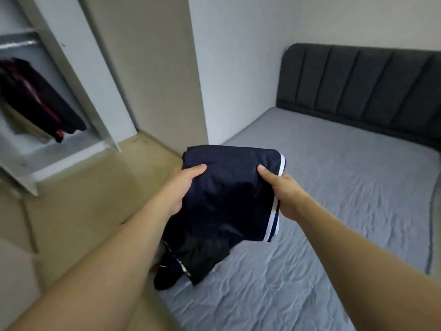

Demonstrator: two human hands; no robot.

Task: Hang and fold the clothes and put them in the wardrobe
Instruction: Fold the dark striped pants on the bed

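Note:
A folded navy garment [229,194] with a white stripe along its right edge is held up in the air over the bed's near-left corner. My left hand [181,185] grips its left side, thumb on top. My right hand [281,189] grips its right striped edge, thumb on top. Below it a heap of dark clothes [191,261] lies on the bed's corner, partly hidden by the garment. The open wardrobe [71,91] stands at the left, with dark and red clothes [35,96] hanging from its rail.
The bed [334,211] with a wrinkled grey sheet fills the right side, its dark padded headboard [362,87] against the far wall. A beige floor [78,206] lies between bed and wardrobe. A wall pillar [155,68] stands behind the wardrobe door.

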